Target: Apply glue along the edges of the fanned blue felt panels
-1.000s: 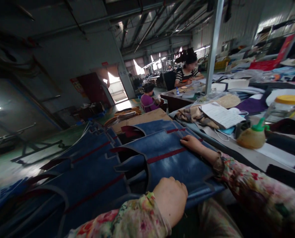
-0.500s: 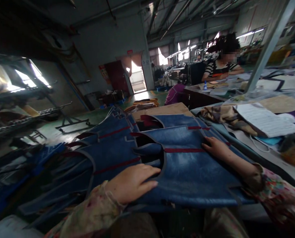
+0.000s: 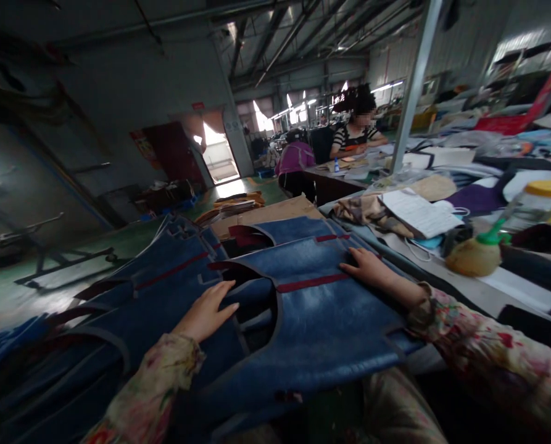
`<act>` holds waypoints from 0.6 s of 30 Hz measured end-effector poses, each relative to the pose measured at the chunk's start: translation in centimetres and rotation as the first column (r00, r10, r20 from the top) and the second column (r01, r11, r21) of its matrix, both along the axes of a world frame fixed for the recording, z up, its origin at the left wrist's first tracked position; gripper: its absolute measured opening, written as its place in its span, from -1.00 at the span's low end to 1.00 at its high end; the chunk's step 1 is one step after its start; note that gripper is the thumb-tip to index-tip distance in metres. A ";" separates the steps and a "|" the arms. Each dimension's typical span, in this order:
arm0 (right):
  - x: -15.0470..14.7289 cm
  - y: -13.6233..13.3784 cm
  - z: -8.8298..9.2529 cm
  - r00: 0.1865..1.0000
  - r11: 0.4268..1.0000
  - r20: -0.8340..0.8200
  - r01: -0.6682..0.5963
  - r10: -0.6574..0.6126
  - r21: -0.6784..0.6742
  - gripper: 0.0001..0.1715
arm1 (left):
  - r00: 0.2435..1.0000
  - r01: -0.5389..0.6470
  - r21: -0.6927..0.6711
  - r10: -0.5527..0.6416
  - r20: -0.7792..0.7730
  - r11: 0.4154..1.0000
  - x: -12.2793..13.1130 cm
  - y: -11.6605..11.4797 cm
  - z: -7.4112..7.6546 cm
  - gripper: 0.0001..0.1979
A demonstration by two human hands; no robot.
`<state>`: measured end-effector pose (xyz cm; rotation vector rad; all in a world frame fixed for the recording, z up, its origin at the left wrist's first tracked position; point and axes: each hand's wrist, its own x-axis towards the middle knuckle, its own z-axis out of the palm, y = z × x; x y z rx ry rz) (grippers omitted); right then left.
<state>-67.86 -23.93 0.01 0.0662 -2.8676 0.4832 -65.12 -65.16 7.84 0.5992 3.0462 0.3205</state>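
Lines of writing crossed a white sheet of paper [image 3: 418, 213] on the cluttered table [image 3: 455, 285] at the right, too small to read. A red sign [image 3: 197, 105] above the bright doorway [image 3: 220, 157] and a poster [image 3: 140, 145] beside the dark red door [image 3: 173, 154] were equally illegible.

The blue panels [image 3: 321, 327] lay in overlapping stacks directly in front of the person, their far ends near a brown sheet of cardboard [image 3: 275, 213]. Their surface was smooth, with a soft sheen where light caught it. Narrow dark red strips [image 3: 310, 284] ran across them, and grey binding followed the curved cut-outs (dark red showed inside the lifted edges too).

The right hand [image 3: 366, 269] rested palm down on the right-hand stack, at the end of one strip, its fingers spread and slightly bent, laid on the panel rather than closed around it. The left hand [image 3: 207, 311] was unclenched, thumb apart from the fingers, just beside a curved opening; whether it touched the material could not be told.

Near the paper sat a rounded bottle [image 3: 472, 257] with a green nozzle, beside a clear jar [image 3: 527, 213] with a yellow lid. Farther back, a co-worker in a striped top [image 3: 355, 143] was at another table, near a person in purple [image 3: 296, 159].
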 end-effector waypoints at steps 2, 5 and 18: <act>0.1 0.4 -0.3 1.000 0.998 -0.004 -0.004 0.004 -0.066 -0.28 | 1.000 0.009 -0.028 -0.008 0.025 1.000 -1.3 0.6 -1.0 -0.43; 0.4 1.0 -0.5 1.000 0.991 0.011 -0.022 0.024 -0.130 -0.27 | 0.996 0.025 -0.038 -0.022 0.085 0.999 -2.2 1.4 -1.7 -0.56; 0.2 0.7 -0.6 0.992 0.991 -0.039 -0.124 0.122 -0.056 -0.46 | 0.980 0.044 0.144 -0.070 0.184 0.989 -0.1 1.7 -0.9 -0.66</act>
